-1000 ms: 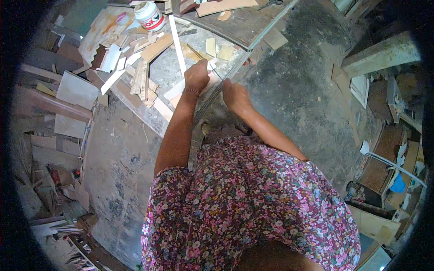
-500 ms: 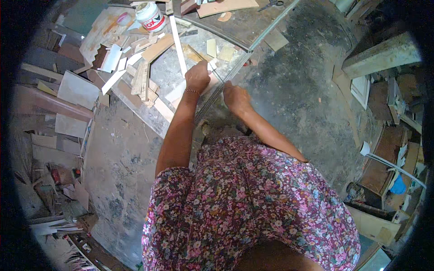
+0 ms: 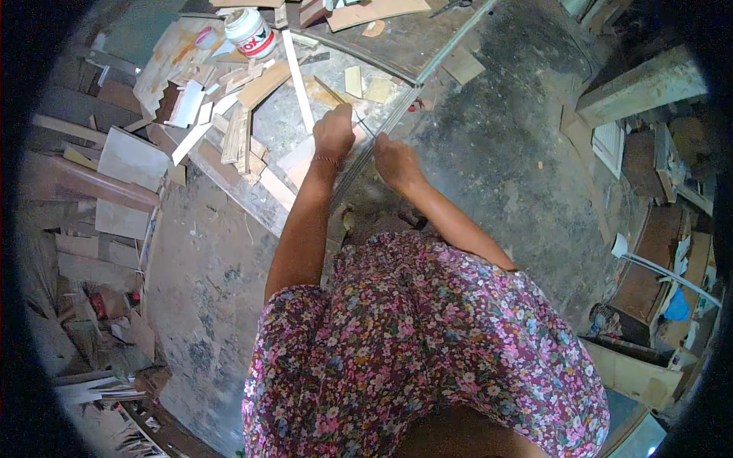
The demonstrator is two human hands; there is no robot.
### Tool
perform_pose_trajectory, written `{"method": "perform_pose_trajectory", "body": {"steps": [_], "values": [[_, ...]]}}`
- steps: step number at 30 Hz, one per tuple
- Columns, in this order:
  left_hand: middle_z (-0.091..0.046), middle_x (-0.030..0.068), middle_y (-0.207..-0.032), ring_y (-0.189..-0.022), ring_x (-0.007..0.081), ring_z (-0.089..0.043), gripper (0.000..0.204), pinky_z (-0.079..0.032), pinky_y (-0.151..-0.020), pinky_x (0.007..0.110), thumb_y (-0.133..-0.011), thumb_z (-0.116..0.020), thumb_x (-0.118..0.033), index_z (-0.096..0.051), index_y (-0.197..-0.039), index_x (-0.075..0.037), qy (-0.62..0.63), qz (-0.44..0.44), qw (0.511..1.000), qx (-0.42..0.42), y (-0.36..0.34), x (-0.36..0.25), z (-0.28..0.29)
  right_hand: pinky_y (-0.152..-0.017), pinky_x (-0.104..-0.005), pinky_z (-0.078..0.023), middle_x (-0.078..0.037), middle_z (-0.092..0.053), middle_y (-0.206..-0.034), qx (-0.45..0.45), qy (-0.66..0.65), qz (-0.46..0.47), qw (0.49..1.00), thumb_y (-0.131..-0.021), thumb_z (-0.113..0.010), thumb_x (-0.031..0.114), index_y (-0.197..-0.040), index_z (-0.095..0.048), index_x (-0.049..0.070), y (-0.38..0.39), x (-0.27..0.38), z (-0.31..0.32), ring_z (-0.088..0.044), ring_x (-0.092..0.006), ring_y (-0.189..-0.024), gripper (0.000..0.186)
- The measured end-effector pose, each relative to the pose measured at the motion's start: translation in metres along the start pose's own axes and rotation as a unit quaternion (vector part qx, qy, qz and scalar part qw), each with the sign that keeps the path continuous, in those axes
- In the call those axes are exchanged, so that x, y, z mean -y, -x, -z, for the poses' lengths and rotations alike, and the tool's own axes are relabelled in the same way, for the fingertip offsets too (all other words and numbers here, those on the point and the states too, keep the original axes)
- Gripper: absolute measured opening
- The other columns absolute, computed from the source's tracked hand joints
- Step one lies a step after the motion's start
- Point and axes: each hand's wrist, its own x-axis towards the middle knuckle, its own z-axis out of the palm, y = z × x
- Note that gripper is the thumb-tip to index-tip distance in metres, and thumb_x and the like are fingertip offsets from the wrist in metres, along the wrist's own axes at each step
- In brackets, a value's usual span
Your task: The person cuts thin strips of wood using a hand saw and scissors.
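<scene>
Over the near right edge of the work table (image 3: pixel 271 217), my two fists are close together. My right hand (image 3: pixel 396 162) is closed round one end of a thin dark rod (image 3: pixel 366 127), which slants up and left toward my other hand. My left hand (image 3: pixel 334 133) is closed at the table edge, against the rod; its fingers hide what is in it. Just beyond it a narrow tan strip (image 3: pixel 327 89) points away. A pale flat piece (image 3: pixel 299 161) lies beside my left wrist. To the left of that hand stretches a long white strip (image 3: pixel 298 80).
Wood offcuts (image 3: pixel 239 137) cover the table's left side. Behind them stands a white tub (image 3: pixel 250 34) with a red band. Scissors (image 3: pixel 452 6) lie at the far edge. A thick beam (image 3: pixel 643 88) juts in at the right. Boards (image 3: pixel 131 156) lean at the left.
My right hand has shifted slightly left and up, nearer the left one. The left hand keeps its closed hold. The whole view has shifted a little.
</scene>
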Motion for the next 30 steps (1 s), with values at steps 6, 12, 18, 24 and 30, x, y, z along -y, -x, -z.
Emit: {"method": "perform_pose_trajectory", "body": {"steps": [6,12,18,24,30], "values": [[-0.053,0.0125,-0.075,-0.072,0.0299,-0.054,0.012,-0.041,-0.061,0.040,-0.069,-0.053,-0.010,-0.047,-0.079,-0.005,-0.015,-0.058,0.997,-0.044,0.002,-0.001,0.000,-0.049,-0.0453,-0.044,-0.021,-0.052,-0.054,-0.036,-0.016,0.034,0.999,-0.074,-0.041,0.009,-0.073,-0.045,0.000,-0.023,0.011,-0.004,-0.055,-0.0380,-0.055,0.010],[-0.054,0.0127,-0.074,-0.071,0.0299,-0.054,0.013,-0.041,-0.059,0.040,-0.069,-0.054,-0.011,-0.048,-0.078,-0.005,0.013,0.034,0.999,-0.002,-0.005,0.011,0.002,-0.048,-0.0449,-0.044,-0.022,-0.052,-0.055,0.008,0.010,0.016,1.000,-0.073,-0.042,0.008,-0.072,-0.045,0.000,0.004,0.007,0.003,-0.055,-0.0373,-0.053,0.008],[-0.054,0.0117,-0.072,-0.071,0.0296,-0.054,0.013,-0.042,-0.058,0.041,-0.069,-0.055,-0.011,-0.047,-0.077,-0.005,-0.019,-0.037,0.999,-0.033,0.002,-0.005,0.005,-0.044,-0.0417,-0.044,-0.021,-0.052,-0.053,-0.013,0.025,0.029,0.999,-0.071,-0.044,0.007,-0.068,-0.046,0.001,-0.017,0.004,-0.004,-0.055,-0.0348,-0.049,0.007],[-0.055,0.0184,-0.081,-0.079,0.0345,-0.053,0.020,-0.039,-0.066,0.043,-0.071,-0.054,-0.015,-0.047,-0.084,-0.002,0.036,0.047,0.997,0.042,-0.004,0.005,0.011,-0.043,-0.0405,-0.045,-0.019,-0.053,-0.052,-0.050,0.043,0.064,0.996,-0.072,-0.044,0.007,-0.067,-0.046,0.002,-0.016,0.008,-0.002,-0.056,-0.0329,-0.049,0.007],[-0.056,0.0131,-0.079,-0.077,0.0303,-0.054,0.012,-0.041,-0.065,0.041,-0.069,-0.050,-0.010,-0.048,-0.079,-0.003,-0.010,0.043,0.998,0.042,0.001,-0.005,0.011,-0.044,-0.0432,-0.044,-0.019,-0.053,-0.054,-0.003,0.047,0.029,0.998,-0.074,-0.041,0.010,-0.071,-0.046,0.003,-0.004,0.002,-0.003,-0.055,-0.0357,-0.051,0.009]]}}
